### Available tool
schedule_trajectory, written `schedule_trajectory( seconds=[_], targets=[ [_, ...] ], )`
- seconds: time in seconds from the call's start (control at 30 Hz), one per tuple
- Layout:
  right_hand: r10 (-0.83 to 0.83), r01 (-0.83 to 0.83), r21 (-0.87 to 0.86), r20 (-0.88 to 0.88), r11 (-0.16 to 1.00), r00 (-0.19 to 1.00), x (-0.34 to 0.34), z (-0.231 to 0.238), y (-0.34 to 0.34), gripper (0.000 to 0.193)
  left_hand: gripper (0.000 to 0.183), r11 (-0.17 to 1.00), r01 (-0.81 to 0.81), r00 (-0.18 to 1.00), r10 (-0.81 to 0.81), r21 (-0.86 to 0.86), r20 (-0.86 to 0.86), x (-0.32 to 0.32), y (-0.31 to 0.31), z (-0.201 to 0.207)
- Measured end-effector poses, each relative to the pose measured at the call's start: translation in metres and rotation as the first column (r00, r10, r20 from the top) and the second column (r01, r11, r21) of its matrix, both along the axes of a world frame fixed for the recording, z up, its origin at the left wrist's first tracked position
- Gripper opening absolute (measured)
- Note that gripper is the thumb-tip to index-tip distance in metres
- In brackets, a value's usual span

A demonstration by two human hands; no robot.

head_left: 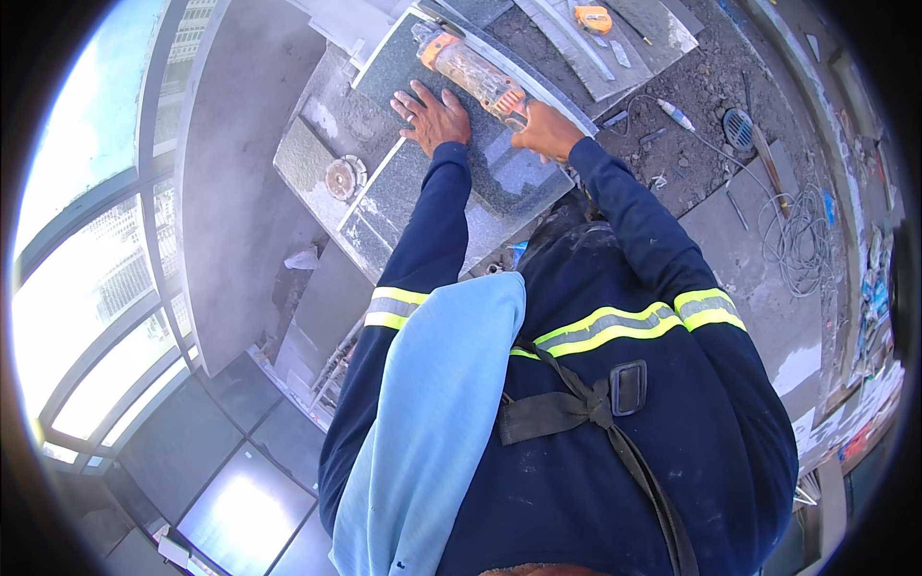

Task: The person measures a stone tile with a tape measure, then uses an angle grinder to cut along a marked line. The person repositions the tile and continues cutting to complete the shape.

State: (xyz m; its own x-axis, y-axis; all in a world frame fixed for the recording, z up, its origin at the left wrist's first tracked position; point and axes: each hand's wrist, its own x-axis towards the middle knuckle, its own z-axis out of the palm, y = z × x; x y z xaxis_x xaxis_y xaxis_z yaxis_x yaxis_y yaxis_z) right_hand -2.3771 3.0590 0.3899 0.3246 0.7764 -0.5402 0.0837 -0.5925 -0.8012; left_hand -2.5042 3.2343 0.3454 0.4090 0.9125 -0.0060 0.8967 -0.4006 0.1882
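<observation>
My right hand [550, 132] is wrapped round the rear handle of a dusty orange and grey angle grinder [473, 75]. The grinder's head lies at the far end of a speckled grey stone slab [514, 173], and its disc cannot be made out. My left hand [438, 117] rests flat on the stone, fingers spread, with a ring on one finger. Left of my left forearm, a worn round disc [341, 179] lies on a dusty slab. Pale lines run along the edges of the stone pieces.
An orange tool, perhaps a tape measure [594, 18], lies on a slab at the far right. A cable with a white connector [676, 114], a round drain grate [739, 129] and coiled wire [795, 240] lie on rough ground. Windows [106, 278] line the left.
</observation>
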Motion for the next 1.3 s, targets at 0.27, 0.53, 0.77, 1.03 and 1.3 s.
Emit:
schedule_trajectory(
  seconds=[0.27, 0.53, 0.77, 1.03, 1.3],
  targets=[
    [-0.017, 0.016, 0.008, 0.042, 1.000, 0.999, -0.004, 0.000, -0.008, 0.053, 0.072, 1.000, -0.006, 1.000, 0.006, -0.003, 0.005, 0.000, 0.000, 0.000],
    [0.001, -0.001, -0.013, 0.018, 1.000, 1.000, -0.002, 0.001, -0.004, 0.054, 0.072, 1.000, -0.005, 1.000, 0.005, 0.008, -0.014, 0.000, 0.000, -0.001],
    [-0.018, 0.019, -0.018, 0.038, 1.000, 0.999, -0.004, 0.003, -0.008, 0.055, 0.072, 1.000, 0.000, 1.000, 0.000, 0.001, 0.000, 0.000, -0.001, 0.001],
    [-0.045, 0.044, 0.029, 0.023, 0.999, 0.999, -0.006, 0.001, -0.010, 0.047, 0.072, 1.000, 0.000, 1.000, 0.000, -0.006, -0.011, 0.000, -0.001, 0.002],
    [-0.054, 0.054, 0.021, 0.018, 0.998, 0.998, -0.006, -0.003, -0.008, 0.046, 0.072, 1.000, 0.003, 1.000, -0.003, 0.004, -0.002, -0.001, -0.001, 0.001]
  ],
)
